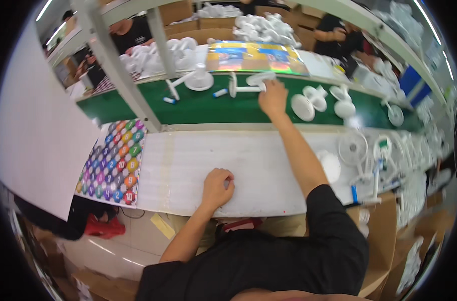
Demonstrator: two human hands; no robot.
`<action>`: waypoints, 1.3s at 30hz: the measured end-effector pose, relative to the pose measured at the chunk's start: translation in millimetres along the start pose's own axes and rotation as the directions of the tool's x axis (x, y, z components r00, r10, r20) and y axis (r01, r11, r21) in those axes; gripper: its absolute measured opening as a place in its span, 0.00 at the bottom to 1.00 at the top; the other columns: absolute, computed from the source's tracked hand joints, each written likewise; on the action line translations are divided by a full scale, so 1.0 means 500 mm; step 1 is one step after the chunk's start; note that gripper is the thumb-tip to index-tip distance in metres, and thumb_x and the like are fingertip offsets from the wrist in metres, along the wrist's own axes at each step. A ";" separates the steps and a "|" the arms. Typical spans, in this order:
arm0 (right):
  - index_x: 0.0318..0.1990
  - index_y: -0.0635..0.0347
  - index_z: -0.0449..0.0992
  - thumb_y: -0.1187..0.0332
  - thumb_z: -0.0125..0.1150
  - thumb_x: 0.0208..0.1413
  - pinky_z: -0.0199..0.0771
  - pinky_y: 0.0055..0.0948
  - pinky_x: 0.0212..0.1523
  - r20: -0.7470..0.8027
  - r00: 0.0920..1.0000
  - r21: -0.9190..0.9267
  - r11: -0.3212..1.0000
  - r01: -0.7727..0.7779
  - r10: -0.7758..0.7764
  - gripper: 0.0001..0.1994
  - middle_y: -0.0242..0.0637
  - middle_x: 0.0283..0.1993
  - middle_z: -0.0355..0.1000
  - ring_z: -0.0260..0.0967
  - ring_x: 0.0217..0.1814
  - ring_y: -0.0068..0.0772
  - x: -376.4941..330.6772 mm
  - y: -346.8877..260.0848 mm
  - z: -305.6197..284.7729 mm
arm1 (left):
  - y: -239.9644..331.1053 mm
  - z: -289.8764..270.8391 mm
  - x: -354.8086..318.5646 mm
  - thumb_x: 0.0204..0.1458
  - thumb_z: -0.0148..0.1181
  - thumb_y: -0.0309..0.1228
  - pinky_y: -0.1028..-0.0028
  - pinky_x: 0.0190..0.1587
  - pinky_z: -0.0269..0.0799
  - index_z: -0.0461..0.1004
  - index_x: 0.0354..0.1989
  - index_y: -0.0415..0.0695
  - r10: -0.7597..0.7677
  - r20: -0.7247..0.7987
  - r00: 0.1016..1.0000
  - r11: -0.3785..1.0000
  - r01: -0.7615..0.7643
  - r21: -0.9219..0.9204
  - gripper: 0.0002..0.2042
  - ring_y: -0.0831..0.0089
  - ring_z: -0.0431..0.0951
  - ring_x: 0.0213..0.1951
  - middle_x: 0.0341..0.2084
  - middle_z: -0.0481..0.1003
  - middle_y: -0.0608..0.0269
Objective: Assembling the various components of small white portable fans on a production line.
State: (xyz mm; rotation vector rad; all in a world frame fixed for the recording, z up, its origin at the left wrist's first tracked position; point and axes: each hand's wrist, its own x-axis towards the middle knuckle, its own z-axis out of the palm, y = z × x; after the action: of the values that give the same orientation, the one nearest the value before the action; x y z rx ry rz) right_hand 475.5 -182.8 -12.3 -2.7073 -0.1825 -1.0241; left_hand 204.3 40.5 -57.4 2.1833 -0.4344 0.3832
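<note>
My right hand (274, 98) reaches over the green conveyor belt (198, 108), its fingers closed at a white plastic part with a stem (246, 89) and a flat end. A round white disc (258, 78) lies right behind the fingertips; whether it belongs to the same part I cannot tell. My left hand (218, 189) rests curled on the white worktable (188, 155) near its front edge, with nothing visible in it. Left of the right hand, the belt carries another white stemmed part with a round base (199, 80) and two small blue-and-white cylinders (220, 93).
More white round parts (303, 106) sit on the belt to the right. White ring-shaped frames (352, 148) crowd the table's right end. A sheet of colourful numbered circles (113, 163) lies at left beside a metal post (115, 65). Two people work across the belt.
</note>
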 end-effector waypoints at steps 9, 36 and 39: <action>0.46 0.61 0.70 0.59 0.56 0.54 0.73 0.48 0.43 0.314 0.940 0.420 0.868 -0.264 0.134 0.17 0.53 0.43 0.73 0.72 0.44 0.58 0.067 -0.129 0.219 | -0.007 0.000 0.002 0.36 0.56 0.21 0.70 0.36 0.69 0.74 0.27 0.43 0.003 -0.052 0.999 0.999 -0.001 0.039 0.07 0.62 0.72 0.30 0.26 0.74 0.61; 0.45 0.59 0.75 0.61 0.53 0.62 0.64 0.22 0.41 0.747 0.554 0.658 0.526 -0.538 -0.368 0.13 0.32 0.40 0.71 0.63 0.39 0.25 -0.231 -0.105 -0.565 | 0.302 -0.109 0.053 0.54 0.50 0.21 0.78 0.34 0.67 0.62 0.55 0.43 -0.121 0.355 0.927 0.682 0.338 -0.648 0.19 0.75 0.70 0.30 0.36 0.73 0.56; 0.48 0.61 0.73 0.67 0.56 0.57 0.65 0.22 0.42 0.352 0.913 0.772 0.615 -0.159 -0.206 0.13 0.35 0.41 0.71 0.65 0.38 0.27 -0.271 -0.119 -0.573 | 0.294 -0.102 0.041 0.55 0.50 0.20 0.82 0.32 0.64 0.65 0.53 0.42 -0.245 0.184 0.952 0.575 0.296 -0.763 0.17 0.78 0.68 0.29 0.36 0.73 0.57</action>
State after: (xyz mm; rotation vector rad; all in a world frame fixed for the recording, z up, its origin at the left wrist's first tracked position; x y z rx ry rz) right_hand 180.5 -206.2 116.1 -2.0108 -0.5956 -0.2132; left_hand 152.4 -6.6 83.2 1.3415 -0.2167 -0.0655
